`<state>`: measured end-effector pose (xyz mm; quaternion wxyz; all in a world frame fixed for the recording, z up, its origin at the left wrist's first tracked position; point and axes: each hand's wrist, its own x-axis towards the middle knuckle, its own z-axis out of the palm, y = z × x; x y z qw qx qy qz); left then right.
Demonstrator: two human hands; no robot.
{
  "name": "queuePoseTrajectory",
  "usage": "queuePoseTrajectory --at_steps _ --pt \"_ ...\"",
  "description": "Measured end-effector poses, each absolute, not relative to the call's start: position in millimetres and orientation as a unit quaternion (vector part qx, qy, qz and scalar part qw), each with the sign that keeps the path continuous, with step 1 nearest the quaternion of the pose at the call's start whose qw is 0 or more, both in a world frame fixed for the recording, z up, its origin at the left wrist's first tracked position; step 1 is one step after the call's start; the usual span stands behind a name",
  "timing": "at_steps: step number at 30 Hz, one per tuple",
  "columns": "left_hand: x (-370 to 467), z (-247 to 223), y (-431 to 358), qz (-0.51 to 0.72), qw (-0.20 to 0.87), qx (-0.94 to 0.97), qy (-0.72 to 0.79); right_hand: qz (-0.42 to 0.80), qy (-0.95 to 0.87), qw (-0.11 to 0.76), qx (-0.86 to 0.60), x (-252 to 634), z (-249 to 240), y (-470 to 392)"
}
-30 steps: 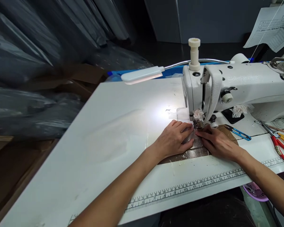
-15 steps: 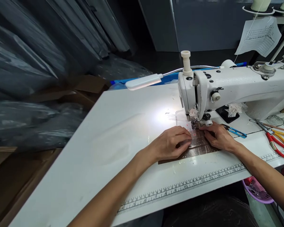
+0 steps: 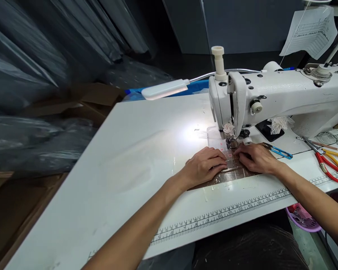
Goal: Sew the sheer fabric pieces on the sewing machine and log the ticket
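A shiny brown plastic-like sheet lies beneath the needle area of a white sewing machine. On top of it is a clear plastic piece with small pink marks, running up past the presser foot. My left hand rests left of the foot, palm down, its fingers extended over the sheet and the clear piece. Just right of the foot, my right hand has its fingers bent and its fingertips gripping the brown sheet near the needle. The exact finger contact is partly hidden.
Blue thread snips lie right of my right hand, with red- and yellow-handled scissors farther right. A lamp lights the white table. A printed ruler follows the front edge; a purple basket sits below.
The view has shifted slightly, so the table and machine sit higher in the picture. Both hands stay beside the presser foot; the right-hand fingers look a little more curled.
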<state>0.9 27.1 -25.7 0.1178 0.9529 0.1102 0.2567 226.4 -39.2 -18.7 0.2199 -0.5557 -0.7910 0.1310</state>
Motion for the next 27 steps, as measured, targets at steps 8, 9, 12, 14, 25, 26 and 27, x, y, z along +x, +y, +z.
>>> queuePoseTrajectory --at_steps 8,9,12,14,25,26,27 --pt "3.2 -25.7 23.2 0.301 0.019 0.95 0.079 0.079 -0.834 0.17 -0.519 226.4 -16.6 -45.1" --pt "3.8 -24.9 22.6 0.304 0.008 0.949 0.079 0.077 -0.836 0.169 -0.516 226.3 -16.4 -44.8" --pt "5.7 -23.1 21.7 0.322 -0.012 0.944 0.075 0.076 -0.839 0.175 -0.509 226.0 -16.8 -44.7" --pt "6.5 -23.2 21.8 0.335 -0.009 0.94 0.064 0.076 -0.84 0.18 -0.506 225.9 -17.3 -45.0" --pt "6.6 -24.4 21.6 0.325 0.021 0.944 0.051 0.089 -0.835 0.216 -0.499 228.6 -22.5 -44.2" --pt "6.8 -23.3 20.9 0.322 0.023 0.945 0.05 0.09 -0.836 0.216 -0.496 229.0 -22.8 -44.0" --pt "7.0 -22.0 19.9 0.318 0.025 0.946 0.05 0.092 -0.838 0.214 -0.493 229.3 -23.1 -43.8"
